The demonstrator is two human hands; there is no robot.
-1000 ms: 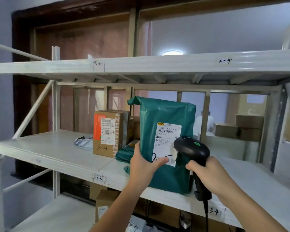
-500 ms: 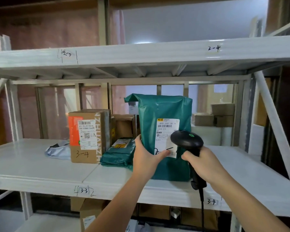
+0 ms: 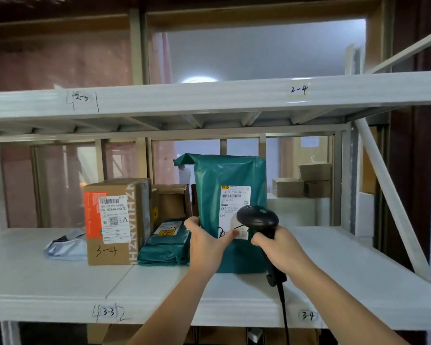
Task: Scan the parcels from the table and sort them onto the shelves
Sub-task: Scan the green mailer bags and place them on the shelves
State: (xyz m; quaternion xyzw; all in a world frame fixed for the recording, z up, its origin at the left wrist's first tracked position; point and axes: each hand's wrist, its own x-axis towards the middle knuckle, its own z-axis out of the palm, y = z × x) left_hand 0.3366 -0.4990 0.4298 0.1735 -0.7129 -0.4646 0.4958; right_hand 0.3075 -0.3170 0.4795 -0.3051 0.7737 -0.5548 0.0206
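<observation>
Green mailer bag (image 3: pixel 230 215): upright on the white middle shelf (image 3: pixel 334 265), in the bay marked 3-4 on the front edge, top folded over to the left, white shipping label (image 3: pixel 235 207) facing the camera.
Left hand (image 3: pixel 207 242): grips the bag's lower left edge, fingers curled behind it, thumb pressed flat on the label's bottom corner.
Right hand (image 3: pixel 281 247): wrapped round the handle of the black barcode scanner (image 3: pixel 258 217), fingers closed on the grip.
Scanner head: just in front of the label's lower right part, covering some of it; green dot on top; black cable (image 3: pixel 284 312) hanging down past the shelf edge.
Cardboard box (image 3: pixel 115 222): left of the bag on the same shelf, orange patch and printed label on its front, "3-4" handwritten below.
Flat green parcel (image 3: pixel 166 244): lying between the box and the upright bag, touching the box, yellow sticker on top.
Open brown carton (image 3: pixel 172 202): behind the flat parcel.
Grey poly bag (image 3: pixel 65 246): crumpled, lying left of the cardboard box.
Upper shelf (image 3: pixel 209 98): white, marked 2-4 at right.
Background cartons (image 3: pixel 306 180): stacked beyond the rack, right of the bag.
</observation>
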